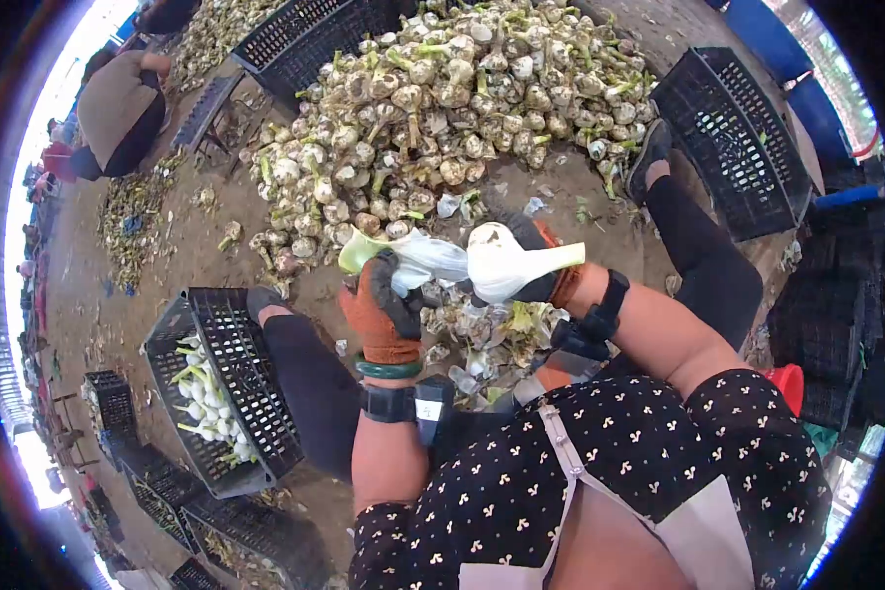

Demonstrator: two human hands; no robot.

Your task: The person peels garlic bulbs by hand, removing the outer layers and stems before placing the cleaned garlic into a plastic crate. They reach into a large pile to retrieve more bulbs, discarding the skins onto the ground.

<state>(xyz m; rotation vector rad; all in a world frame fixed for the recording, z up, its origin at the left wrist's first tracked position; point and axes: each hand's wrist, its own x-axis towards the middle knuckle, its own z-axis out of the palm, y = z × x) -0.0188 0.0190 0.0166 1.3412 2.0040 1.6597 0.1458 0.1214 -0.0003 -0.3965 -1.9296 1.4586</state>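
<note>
My left hand [388, 310], in an orange and dark glove, is closed on a strip of pale outer skin [418, 258] with a green end. That skin stretches toward a white garlic bulb [506, 264], whose cut stem points right. Behind the bulb, my right hand [551, 275], gloved too, holds it, with the fingers partly hidden. Below the hands, peeled skins and scraps [477, 339] lie between my legs.
A large heap of garlic [442, 118] rises ahead. Black crates stand at the right [733, 143] and at the left [251, 383], the left one holding white bulbs [206, 403]. Another person [118, 108] bends at the upper left. A red container [786, 386] is at the right.
</note>
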